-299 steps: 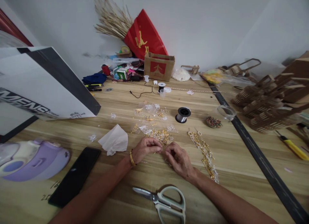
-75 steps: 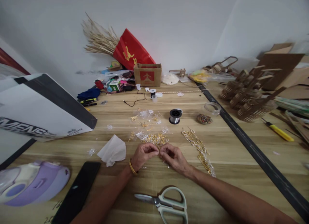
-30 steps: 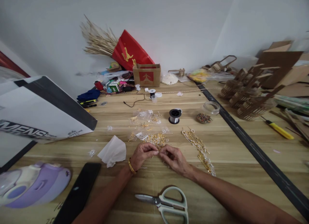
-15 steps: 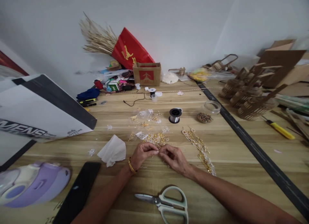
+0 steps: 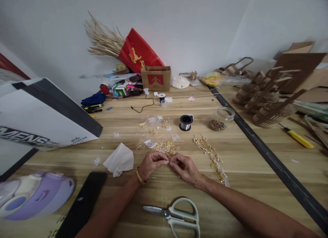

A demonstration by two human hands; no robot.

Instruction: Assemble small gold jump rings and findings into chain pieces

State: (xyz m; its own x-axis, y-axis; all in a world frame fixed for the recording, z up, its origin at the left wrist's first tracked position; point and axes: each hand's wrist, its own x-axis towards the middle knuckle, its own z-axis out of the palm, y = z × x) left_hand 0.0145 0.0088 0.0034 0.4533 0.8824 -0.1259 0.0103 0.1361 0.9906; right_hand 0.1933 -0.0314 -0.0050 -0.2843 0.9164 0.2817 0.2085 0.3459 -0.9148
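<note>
Head view: your left hand [image 5: 151,164] and right hand [image 5: 185,167] meet near the counter's [image 5: 251,176] front edge, fingertips pinched together over something gold and tiny, too small to make out. Both hands are curled nearly closed, wrists low on the wood, which probably steadies such fine work. The gold bits [image 5: 165,147] lie heaped just beyond your fingertips, glinting and tangled, mixed with small clear bags, likely kept close for easy picking. A row of gold chains [image 5: 211,159] runs beside your right hand, laid out apart from the heap. Scissors [image 5: 176,216] rest between your forearms at the front edge. A tissue [image 5: 119,159] and phone [image 5: 82,205] sit to your left; a spool [image 5: 185,122] stands farther back.
</note>
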